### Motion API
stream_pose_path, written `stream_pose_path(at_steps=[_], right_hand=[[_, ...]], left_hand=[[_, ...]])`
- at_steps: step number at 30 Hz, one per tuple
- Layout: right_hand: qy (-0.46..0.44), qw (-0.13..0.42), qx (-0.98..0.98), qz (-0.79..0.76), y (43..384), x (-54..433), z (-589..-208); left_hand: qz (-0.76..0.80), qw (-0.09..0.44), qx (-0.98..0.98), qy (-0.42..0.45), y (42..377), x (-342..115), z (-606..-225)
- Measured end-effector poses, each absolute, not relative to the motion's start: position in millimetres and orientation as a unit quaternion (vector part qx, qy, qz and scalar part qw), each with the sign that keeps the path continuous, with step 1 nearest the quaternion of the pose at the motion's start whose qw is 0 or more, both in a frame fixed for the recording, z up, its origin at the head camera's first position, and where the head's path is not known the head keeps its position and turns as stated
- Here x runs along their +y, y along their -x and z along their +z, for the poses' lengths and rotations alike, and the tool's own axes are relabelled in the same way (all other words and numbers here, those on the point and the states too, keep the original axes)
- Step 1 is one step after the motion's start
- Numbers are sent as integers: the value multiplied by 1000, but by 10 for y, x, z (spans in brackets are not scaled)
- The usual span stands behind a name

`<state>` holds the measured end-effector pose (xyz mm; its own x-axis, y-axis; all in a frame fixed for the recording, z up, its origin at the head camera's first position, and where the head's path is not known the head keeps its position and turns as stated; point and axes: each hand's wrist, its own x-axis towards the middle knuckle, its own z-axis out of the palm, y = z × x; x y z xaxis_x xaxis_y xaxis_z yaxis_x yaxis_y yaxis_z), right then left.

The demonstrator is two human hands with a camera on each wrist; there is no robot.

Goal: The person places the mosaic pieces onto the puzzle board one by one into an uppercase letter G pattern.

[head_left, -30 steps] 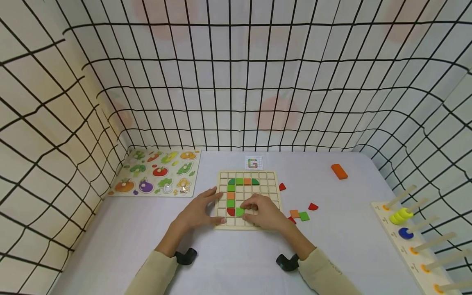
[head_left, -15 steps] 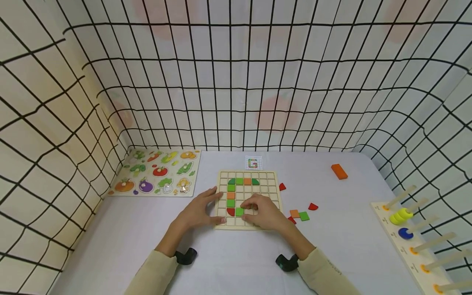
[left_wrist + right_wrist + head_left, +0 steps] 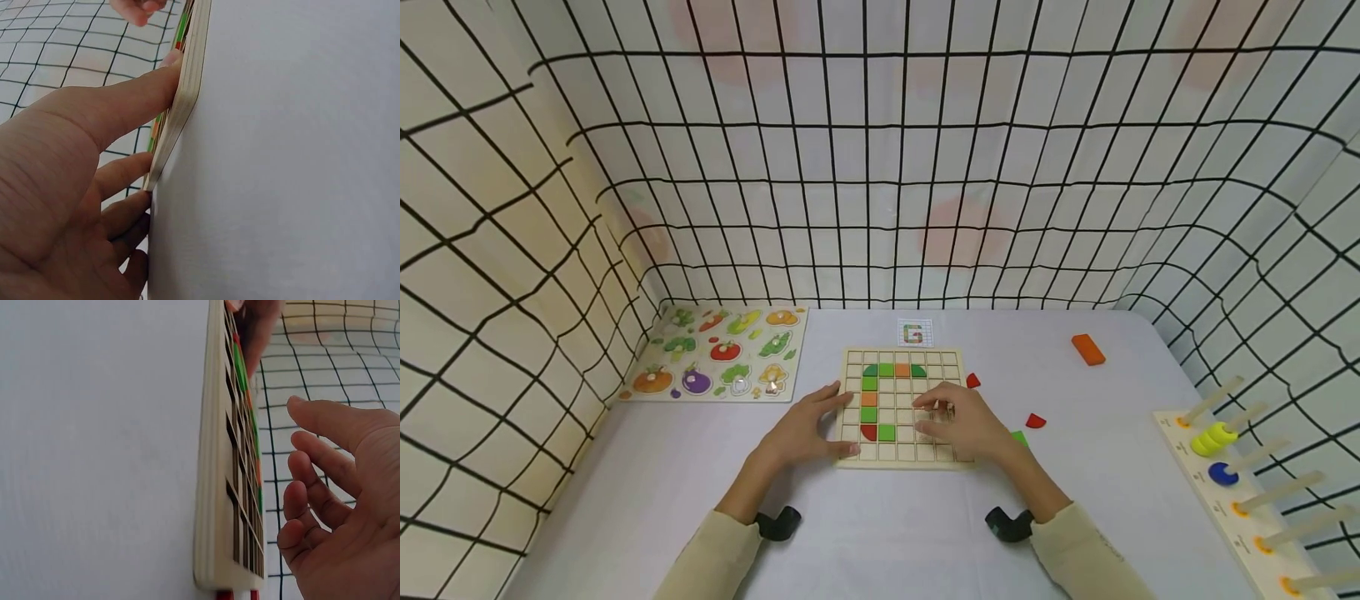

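A wooden grid board [image 3: 904,454] lies in front of me in the head view, bearing coloured tiles in a partial ring. My left hand [image 3: 807,427] rests at its left edge, fingers spread. In the left wrist view the thumb [image 3: 140,100] presses the board's rim near a corner while the fingers touch the side. Over the right half of the board hovers my right hand [image 3: 966,421], fingers loosely bent and holding nothing; the right wrist view shows thumb and fingers apart. A green square tile [image 3: 887,432] sits beside a red quarter-round tile [image 3: 868,432] in the grid.
Behind the board lies a small pattern card [image 3: 915,333]. Loose red tiles [image 3: 1036,421] and a green one [image 3: 1018,437] lie to the right, partly behind my arm. An orange block [image 3: 1087,350], a peg stand [image 3: 1206,483] and a vegetable puzzle [image 3: 715,358] surround it.
My right hand has lifted off the green square tile and moved right, leaving that tile in the grid. The left hand has stayed in place.
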<state>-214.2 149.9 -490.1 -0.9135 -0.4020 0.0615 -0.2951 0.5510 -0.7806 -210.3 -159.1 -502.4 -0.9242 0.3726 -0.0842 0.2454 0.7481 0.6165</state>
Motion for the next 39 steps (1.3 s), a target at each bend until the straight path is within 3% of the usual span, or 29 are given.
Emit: stream_pose_path(at_steps=[6,18,39], right_hand=[[183,25,887,-422,2131,1778,-4871],[117,9,916,-384,2071,2298,-4906],[166,53,932,-319,2014,2729,-5106]], left_hand=[[319,104,928,-161,2099,-1582,-5006],[314,104,931,-158,2105,-1587,-5021],[324,111,927,-153,2091,-1582,-5034]])
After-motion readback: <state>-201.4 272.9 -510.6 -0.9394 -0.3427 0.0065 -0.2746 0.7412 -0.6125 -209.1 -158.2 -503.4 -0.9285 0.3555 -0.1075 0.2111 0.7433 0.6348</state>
